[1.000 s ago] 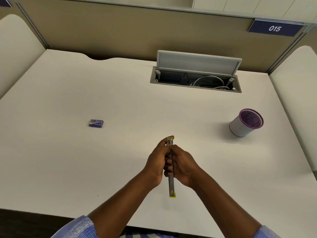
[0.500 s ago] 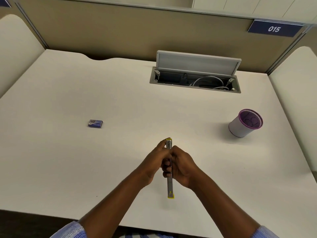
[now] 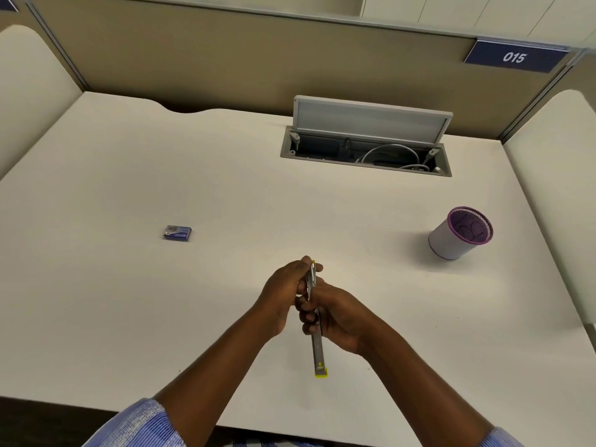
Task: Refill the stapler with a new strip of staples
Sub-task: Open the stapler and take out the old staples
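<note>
A slim grey stapler with yellow ends is held lengthwise above the white desk, near its front middle. My left hand grips its far end, where the upper metal part looks lifted a little. My right hand is wrapped around its middle. The near yellow end sticks out below my hands. A small blue staple box lies on the desk well to the left, away from both hands. No loose staple strip can be made out.
A white pen cup with a purple mesh rim stands at the right. An open cable hatch with white cables sits at the back, its lid raised. Partition walls enclose the desk on three sides.
The stapler's far end has tilted slightly left under my left hand, and its upper part seems parted a little. Both hands stay in nearly the same place.
</note>
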